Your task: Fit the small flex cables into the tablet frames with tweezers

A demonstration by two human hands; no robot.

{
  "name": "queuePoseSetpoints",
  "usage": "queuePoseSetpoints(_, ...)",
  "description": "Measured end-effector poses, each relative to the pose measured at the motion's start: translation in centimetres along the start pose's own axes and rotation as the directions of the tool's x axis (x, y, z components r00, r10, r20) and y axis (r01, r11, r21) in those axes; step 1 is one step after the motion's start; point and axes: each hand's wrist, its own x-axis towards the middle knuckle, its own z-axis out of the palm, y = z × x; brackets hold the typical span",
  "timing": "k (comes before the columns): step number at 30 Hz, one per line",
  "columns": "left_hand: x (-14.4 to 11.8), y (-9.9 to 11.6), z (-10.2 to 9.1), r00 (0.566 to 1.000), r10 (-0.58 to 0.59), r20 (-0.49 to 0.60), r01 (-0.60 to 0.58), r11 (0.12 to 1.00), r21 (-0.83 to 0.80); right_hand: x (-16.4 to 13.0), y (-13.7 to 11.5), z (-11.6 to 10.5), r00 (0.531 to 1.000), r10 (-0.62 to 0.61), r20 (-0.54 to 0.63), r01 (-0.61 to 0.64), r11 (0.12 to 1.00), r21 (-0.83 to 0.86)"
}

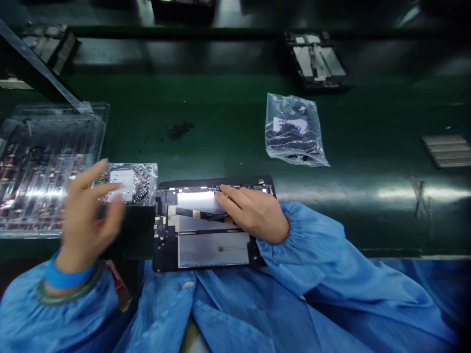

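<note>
An opened tablet chassis (pixel 206 245) lies flat at the near edge of the green bench, silver panels and a black flex cable showing inside. My right hand (pixel 253 213) rests on its upper right part, fingers pressing near the top edge. My left hand (pixel 88 220) hovers blurred to the left, fingers spread and empty, just in front of a small clear bag of parts (pixel 142 181) with a white label. Both arms wear blue sleeves.
A clear plastic tray (pixel 44 162) of small components sits at the far left. A clear bag of black parts (pixel 294 130) lies behind the tablet. Another opened device (pixel 316 61) sits at the back, and a stack of strips (pixel 447 149) at the right.
</note>
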Motion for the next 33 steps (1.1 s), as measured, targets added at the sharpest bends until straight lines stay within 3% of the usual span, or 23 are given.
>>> queuePoseSetpoints(2, 2.0, 1.4, 2.3, 0.961, 0.247, 0.124, -0.245, 0.969, -0.032, 0.0, 0.0, 0.1, 1.0, 0.014, 0.022, -0.014, 1.0, 0.023)
queuePoseSetpoints(4, 3.6, 2.6, 4.6, 0.878, 0.394, 0.271, -0.372, 0.919, -0.13, 0.1, 0.0, 0.1, 0.999, 0.021, 0.025, -0.022, 0.999, 0.03)
queuePoseSetpoints(6, 4.5, 3.6, 6.3, 0.812, 0.473, 0.341, -0.43, 0.881, -0.197, 0.2, -0.1, 0.1, 0.999, 0.028, 0.021, -0.028, 0.999, 0.022)
queuePoseSetpoints(9, 4.9, 4.3, 7.6, 0.767, 0.52, 0.376, -0.475, 0.854, -0.211, 0.4, -0.3, 0.0, 0.998, 0.04, 0.041, -0.039, 0.999, -0.015)
queuePoseSetpoints(13, 4.8, 4.5, 7.7, 0.755, 0.521, 0.399, -0.503, 0.85, -0.158, 0.3, -0.6, -0.6, 0.998, 0.036, 0.053, -0.034, 0.999, -0.036)
queuePoseSetpoints(19, 5.0, 4.5, 7.6, 0.753, 0.503, 0.425, -0.487, 0.86, -0.156, -0.8, -0.5, -2.1, 0.985, 0.133, 0.108, -0.142, 0.986, 0.081)
queuePoseSetpoints(23, 5.0, 4.4, 7.7, 0.743, 0.502, 0.442, -0.501, 0.856, -0.13, -1.7, -0.3, -2.6, 0.986, 0.123, 0.116, -0.129, 0.991, 0.038)
queuePoseSetpoints(27, 4.9, 4.4, 7.8, 0.723, 0.531, 0.442, -0.531, 0.836, -0.137, -2.3, 0.0, -2.4, 0.989, 0.119, 0.086, -0.116, 0.992, -0.038)
queuePoseSetpoints(33, 4.7, 4.5, 7.7, 0.729, 0.522, 0.443, -0.515, 0.844, -0.149, -2.7, 0.0, -1.6, 0.983, 0.166, 0.076, -0.162, 0.985, -0.05)
